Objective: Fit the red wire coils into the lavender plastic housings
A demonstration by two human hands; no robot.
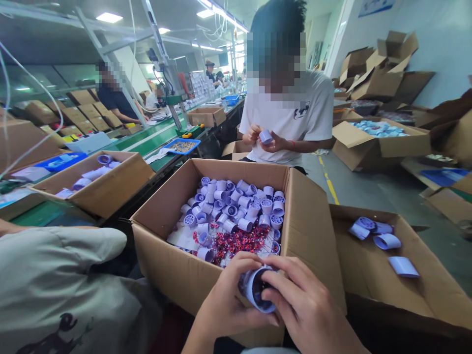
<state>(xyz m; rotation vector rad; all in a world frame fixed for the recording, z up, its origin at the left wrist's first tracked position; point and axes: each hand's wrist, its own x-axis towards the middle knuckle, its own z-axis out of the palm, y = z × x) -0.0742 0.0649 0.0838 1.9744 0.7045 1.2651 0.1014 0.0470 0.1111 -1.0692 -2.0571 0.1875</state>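
Observation:
Near the bottom centre, my left hand (223, 302) is wrapped round a short, pale lavender plastic cylinder (253, 290), its open end tilted toward me. My right hand (311, 300) has its thumb and fingers bent into that opening; what they pinch inside is hidden. Just beyond both hands stands an open cardboard box (173, 260). Inside it lie a heap of similar lavender cylinders (236, 200), some showing spoked ends, and a pile of small red parts with thin wires (241, 243) nearer to me.
Opposite sits a co-worker (287, 108) holding another cylinder. A lower carton (435, 290) at right holds several cylinders; one at left (110, 194) holds more. A person's grey sleeve (66, 270) is close on my left. A blue tray (182, 146) rests beside the green conveyor (147, 140).

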